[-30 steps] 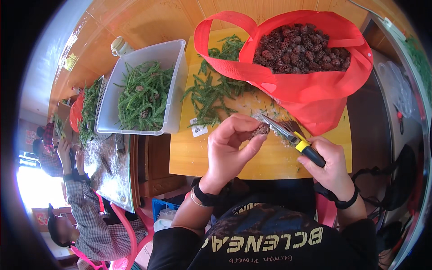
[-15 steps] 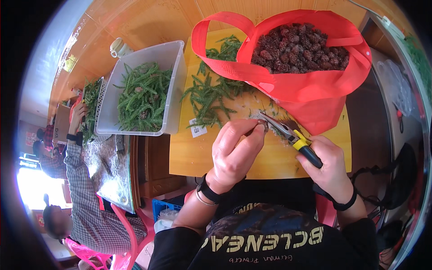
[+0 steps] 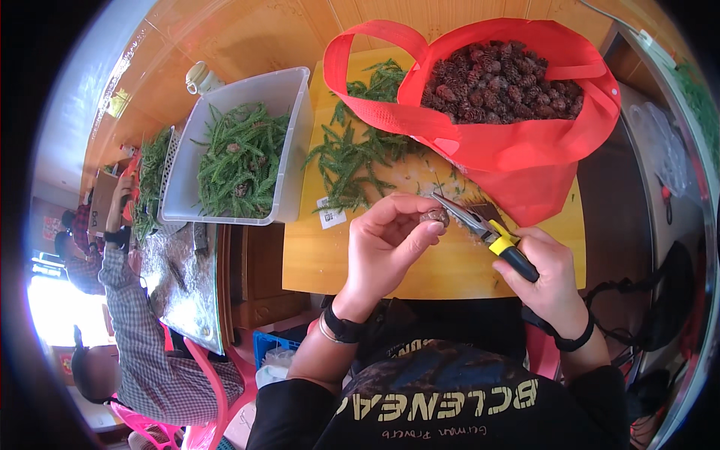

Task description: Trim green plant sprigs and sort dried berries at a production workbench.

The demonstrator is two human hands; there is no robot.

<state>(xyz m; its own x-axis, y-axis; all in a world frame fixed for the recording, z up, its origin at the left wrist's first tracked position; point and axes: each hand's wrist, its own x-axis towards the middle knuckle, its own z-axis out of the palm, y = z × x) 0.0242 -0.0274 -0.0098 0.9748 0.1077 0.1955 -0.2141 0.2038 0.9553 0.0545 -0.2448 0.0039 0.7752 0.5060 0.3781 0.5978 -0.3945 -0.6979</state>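
Between thumb and fingers, my left hand (image 3: 386, 244) holds a small brown pine cone (image 3: 434, 217). My right hand (image 3: 551, 274) is wrapped round the black and yellow handles of long-nose pliers (image 3: 487, 232). Their jaws point up and left, with the tips close beside the cone; I cannot tell whether they touch it. Behind my hands a red fabric bag (image 3: 517, 161) stands full of dark pine cones (image 3: 499, 82). Green artificial pine sprigs (image 3: 349, 161) lie on the yellow tabletop (image 3: 330, 262) to the left of the bag.
A clear plastic bin (image 3: 300, 112) of green sprigs with a few cones stands at the left. Beyond it, a co-worker in a checked sleeve (image 3: 124, 281) reaches toward another basket of greenery (image 3: 150, 176). A lidded bottle (image 3: 202, 79) is behind the bin.
My left hand has turned and its fingers have spread a little, showing more of the pine cone. The pliers have hardly moved. The co-worker's arm has shifted slightly.
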